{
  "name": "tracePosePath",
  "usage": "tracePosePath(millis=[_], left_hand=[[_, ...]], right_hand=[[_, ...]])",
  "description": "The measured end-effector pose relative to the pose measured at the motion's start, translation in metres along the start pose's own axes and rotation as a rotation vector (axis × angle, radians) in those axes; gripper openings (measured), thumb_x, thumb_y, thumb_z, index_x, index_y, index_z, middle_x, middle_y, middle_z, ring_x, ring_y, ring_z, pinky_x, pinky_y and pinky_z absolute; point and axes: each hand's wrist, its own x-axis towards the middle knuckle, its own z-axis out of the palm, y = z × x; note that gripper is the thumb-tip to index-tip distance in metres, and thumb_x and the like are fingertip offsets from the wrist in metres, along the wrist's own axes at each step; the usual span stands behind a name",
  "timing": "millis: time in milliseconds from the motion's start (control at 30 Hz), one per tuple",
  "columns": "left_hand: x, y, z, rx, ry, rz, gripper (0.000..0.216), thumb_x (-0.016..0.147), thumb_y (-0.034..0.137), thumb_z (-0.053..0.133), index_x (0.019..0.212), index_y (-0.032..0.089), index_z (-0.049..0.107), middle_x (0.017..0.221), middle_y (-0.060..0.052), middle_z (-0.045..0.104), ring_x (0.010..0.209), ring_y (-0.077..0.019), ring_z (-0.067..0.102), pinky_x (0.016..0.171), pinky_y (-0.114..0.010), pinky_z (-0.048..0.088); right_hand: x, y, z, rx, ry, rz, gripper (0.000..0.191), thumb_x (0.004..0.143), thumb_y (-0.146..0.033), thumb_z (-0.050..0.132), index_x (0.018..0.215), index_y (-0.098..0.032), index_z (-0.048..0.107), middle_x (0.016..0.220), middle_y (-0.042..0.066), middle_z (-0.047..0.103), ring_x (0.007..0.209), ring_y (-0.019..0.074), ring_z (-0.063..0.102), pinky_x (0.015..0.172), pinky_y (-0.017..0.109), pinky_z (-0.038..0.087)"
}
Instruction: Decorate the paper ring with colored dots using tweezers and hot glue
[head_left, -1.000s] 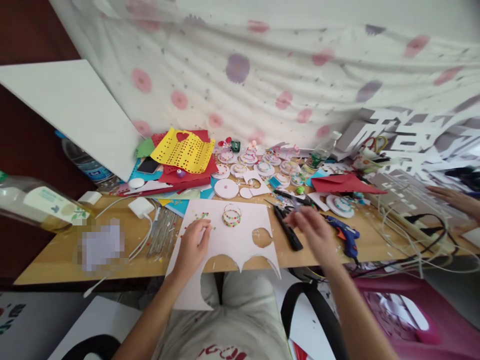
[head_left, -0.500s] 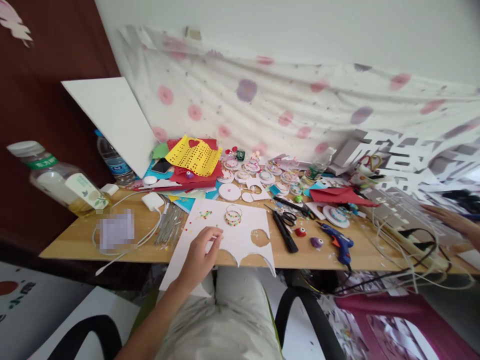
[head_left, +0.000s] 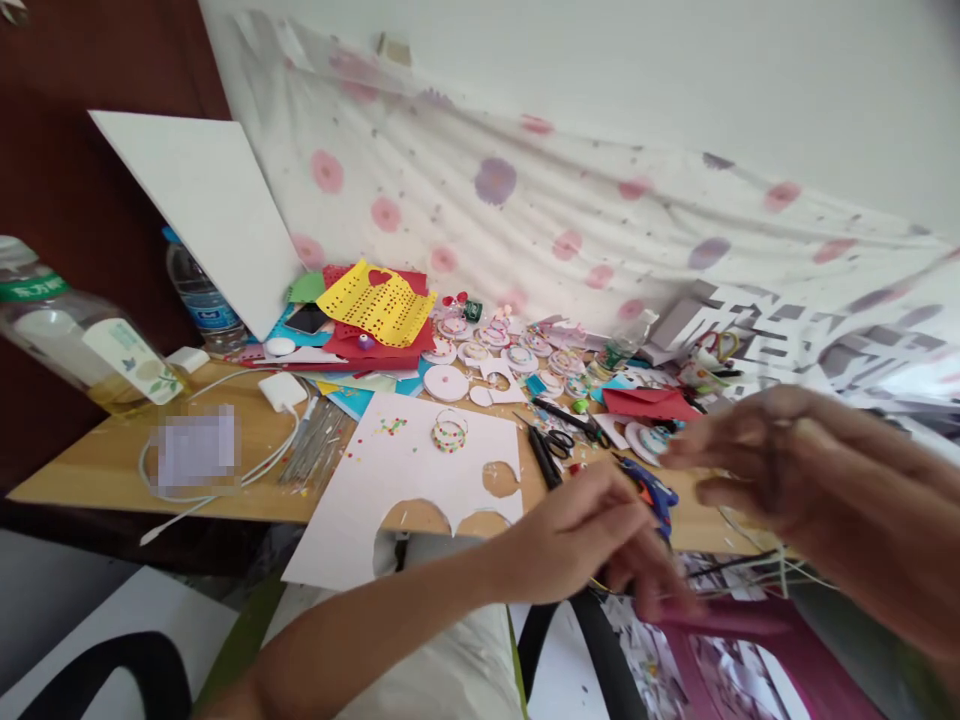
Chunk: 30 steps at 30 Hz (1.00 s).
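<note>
Near the left edge of the table [head_left: 97, 460] a clear bottle [head_left: 82, 340] lies tilted. A white charger [head_left: 283, 391] sits further in, its cable looping toward the front edge. The white sheet [head_left: 375, 480] with cut-out curves hangs over the front edge at the middle. A small bead ring [head_left: 448, 433] stands on the sheet toward its back edge, and loose beads are scattered beside it. Black scissors [head_left: 559, 440] lie just right of the sheet.

The left hand [head_left: 592, 540] reaches across to the right at the front edge, fingers drawn together and pointing down and right. Blur hides whether they pinch anything. Just behind it, partly covered, the blue glue gun [head_left: 654, 490] lies near the front edge with its cord trailing off the table. The right hand [head_left: 757, 460] hovers above the right part of the table, fingers stretched leftward. It is too smeared to tell whether it holds something.

With both hands crowded over the gun, it seems wise to keep the forearm lifted clear of the sheet so the bead ring is not knocked. The gun is best taken by its handle, away from the nozzle, and the cord kept from dragging the scissors.
</note>
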Motion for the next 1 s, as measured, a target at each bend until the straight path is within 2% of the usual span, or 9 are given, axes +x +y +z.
tracePosePath(millis=[100,167,233,400,500,600,700,867,1000], left_hand=[[-0.068,0.023,-0.036,0.18,0.46,-0.097,0.035,0.093,0.05,0.059,0.079,0.02,0.046,0.057,0.006,0.049,0.047,-0.0068,0.04,0.048,-0.02,0.032],[-0.113,0.057,-0.061,0.345,0.756,-0.066,0.035,0.092,0.047,0.061,0.074,0.02,0.048,0.058,0.006,0.043,0.049,-0.0073,0.034,0.049,-0.02,0.031],[-0.142,0.104,-0.075,0.488,0.881,-0.008,0.031,0.091,0.042,0.064,0.072,0.021,0.05,0.056,0.006,0.038,0.05,-0.0088,0.032,0.049,-0.02,0.031],[-0.111,0.222,-0.078,1.262,0.697,-0.092,0.024,0.089,0.021,0.063,0.065,0.021,0.061,0.056,0.004,0.053,0.051,-0.0108,0.044,0.047,-0.019,0.036],[-0.055,0.246,-0.081,1.53,0.402,-0.361,0.02,0.084,0.011,0.063,0.066,0.018,0.067,0.057,0.008,0.059,0.046,-0.0086,0.048,0.043,-0.015,0.032],[-0.015,0.217,-0.094,1.327,0.365,-0.372,0.019,0.087,0.01,0.061,0.07,0.014,0.068,0.061,0.004,0.064,0.056,-0.0096,0.057,0.052,-0.016,0.04],[-0.012,0.153,-0.113,0.93,0.39,-0.311,0.011,0.087,0.019,0.064,0.077,0.015,0.07,0.079,-0.002,0.074,0.062,-0.0106,0.06,0.057,-0.019,0.046],[-0.063,0.057,-0.12,0.447,0.797,-0.333,0.017,0.083,0.03,0.071,0.077,0.015,0.074,0.08,-0.007,0.076,0.06,-0.0117,0.057,0.059,-0.023,0.048],[-0.103,0.027,-0.102,0.276,1.042,-0.409,0.017,0.08,0.032,0.075,0.083,0.016,0.078,0.083,-0.007,0.077,0.064,-0.0128,0.059,0.062,-0.023,0.049]], right_hand=[[0.006,0.03,0.021,0.285,-0.271,0.241,0.031,0.081,-0.053,0.071,0.091,-0.025,0.075,0.101,0.015,0.074,0.087,0.0281,0.073,0.068,0.037,0.061],[0.009,0.056,0.027,0.35,-0.291,0.356,0.03,0.082,-0.05,0.071,0.096,-0.024,0.074,0.109,0.014,0.073,0.095,0.0284,0.072,0.076,0.036,0.061],[0.014,0.081,0.03,0.355,-0.269,0.445,0.033,0.08,-0.05,0.074,0.098,-0.023,0.074,0.113,0.015,0.071,0.096,0.0278,0.071,0.075,0.034,0.06],[0.036,0.106,0.048,0.448,-0.088,0.445,0.026,0.073,-0.042,0.081,0.084,-0.02,0.071,0.078,0.004,0.065,0.056,0.0094,0.058,0.049,0.018,0.047],[0.044,0.098,0.073,0.557,-0.07,0.372,0.023,0.077,-0.039,0.078,0.081,-0.019,0.067,0.058,-0.005,0.044,0.043,0.0024,0.036,0.04,0.014,0.028],[0.032,0.091,0.105,0.604,-0.028,0.29,0.023,0.083,-0.042,0.071,0.083,-0.02,0.064,0.054,-0.008,0.034,0.043,0.0029,0.025,0.04,0.015,0.018],[0.002,0.095,0.138,0.531,0.067,0.259,0.025,0.087,-0.045,0.066,0.085,-0.02,0.064,0.054,-0.007,0.034,0.045,0.0057,0.026,0.041,0.018,0.02],[-0.049,0.111,0.171,0.325,0.103,0.35,0.023,0.088,-0.042,0.065,0.085,-0.019,0.065,0.056,-0.004,0.043,0.047,0.0081,0.033,0.043,0.02,0.023],[-0.064,0.114,0.174,0.171,-0.07,0.331,0.021,0.088,-0.038,0.064,0.079,-0.019,0.066,0.058,-0.002,0.055,0.05,0.0109,0.046,0.046,0.022,0.035]])
